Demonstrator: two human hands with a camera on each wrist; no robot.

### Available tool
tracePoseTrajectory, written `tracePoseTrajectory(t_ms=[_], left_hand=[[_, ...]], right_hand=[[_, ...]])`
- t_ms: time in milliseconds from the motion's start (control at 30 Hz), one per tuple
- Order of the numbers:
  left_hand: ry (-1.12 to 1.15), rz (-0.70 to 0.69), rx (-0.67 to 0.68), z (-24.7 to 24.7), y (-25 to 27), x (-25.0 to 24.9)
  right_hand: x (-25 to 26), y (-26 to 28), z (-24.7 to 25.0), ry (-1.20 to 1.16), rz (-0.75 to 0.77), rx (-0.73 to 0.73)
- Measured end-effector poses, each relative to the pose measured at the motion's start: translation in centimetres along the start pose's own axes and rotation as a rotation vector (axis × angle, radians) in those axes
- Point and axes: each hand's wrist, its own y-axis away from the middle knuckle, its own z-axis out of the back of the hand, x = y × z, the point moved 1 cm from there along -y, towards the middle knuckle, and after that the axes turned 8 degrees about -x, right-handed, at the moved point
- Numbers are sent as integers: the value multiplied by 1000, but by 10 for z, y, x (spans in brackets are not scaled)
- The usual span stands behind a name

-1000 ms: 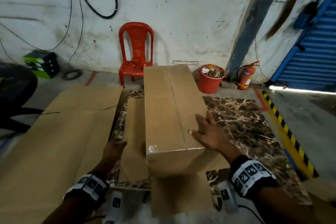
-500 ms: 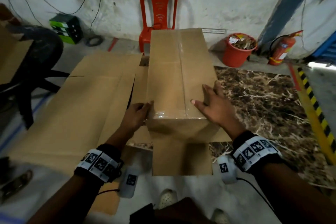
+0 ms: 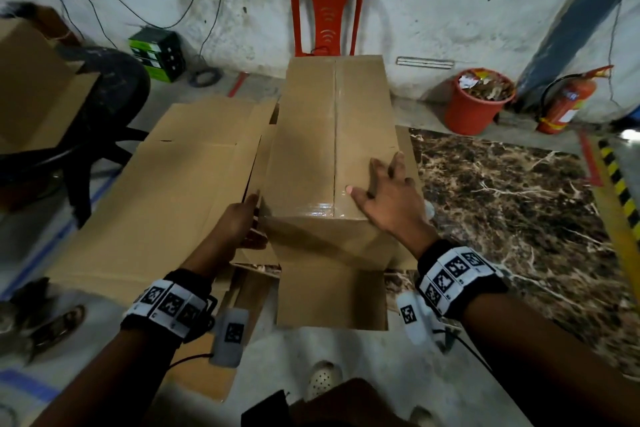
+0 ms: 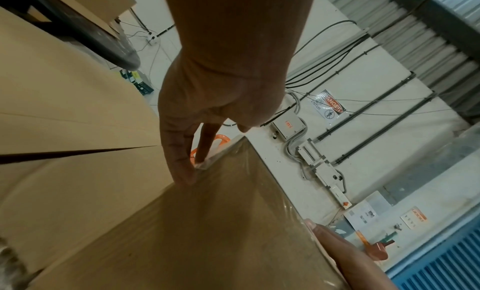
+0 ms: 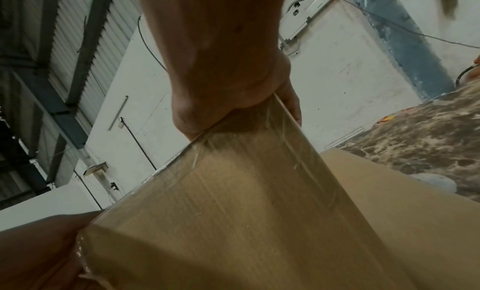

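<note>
Fingers [image 3: 381, 172] of the right hand [image 3: 388, 199] lie spread flat on top of the taped box [image 3: 304, 149]; the left hand [image 3: 239, 222] touches its near left corner with straight fingers [image 4: 182, 167]. The box sits between them on flattened cardboard [image 3: 166, 191], long axis running away from the person.

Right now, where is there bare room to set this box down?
Most free: the marble floor right of the box, bordered by the bucket behind and the striped edge. The flat sheets on the left are bare on top. Crowded: the gap between box and sheets, where the left hand sits.
</note>
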Motion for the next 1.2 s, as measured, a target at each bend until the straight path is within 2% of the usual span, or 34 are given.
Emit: tracePoseTrajectory(t_ms=[67, 167, 233, 300, 367, 433, 533, 600, 700, 767, 800, 867, 967, 1067, 1133, 1200], left_hand=[[30, 45, -23, 0, -1, -1], [-28, -3, -21, -2, -1, -1], [109, 32, 56, -6, 0, -7], [155, -59, 146, -9, -3, -10], [99, -88, 46, -15, -7, -10], [99, -25, 33, -27, -10, -15], [143, -29, 92, -42, -7, -24], [186, -10, 183, -54, -6, -24], [302, 147, 297, -74, -7, -20], [375, 254, 328, -86, -5, -18], [371, 294, 337, -93, -1, -20], [394, 308, 341, -98, -2, -21], [440, 274, 275, -103, -11, -21], [367, 195, 258, -101, -16, -20], [311, 35, 212, -94, -25, -21], [228, -206, 115, -82, -33, -27]], right_hand=[[-2, -1, 0, -4, -1, 4], [-6, -3, 1, 2, -2, 2], [-10, -3, 4, 7, -4, 2], [-18, -3, 7, 0, -13, -3], [-28, -3, 10, -6, -30, -14], [-38, -5, 12, -9, -56, -29], [-51, -5, 19, -3, -96, -53], [-63, -3, 23, 14, -129, -49], [-73, 4, 37, 69, -216, -80], [-73, 8, 43, 145, -213, -134], [-70, 10, 46, 171, -172, -185], [-62, 11, 42, 91, 5, -293], [-52, 12, 21, -72, 172, -335], [-49, 13, 9, -10, 213, -361], [-50, 14, 9, 20, 217, -373], [-51, 15, 9, 40, 211, -370]])
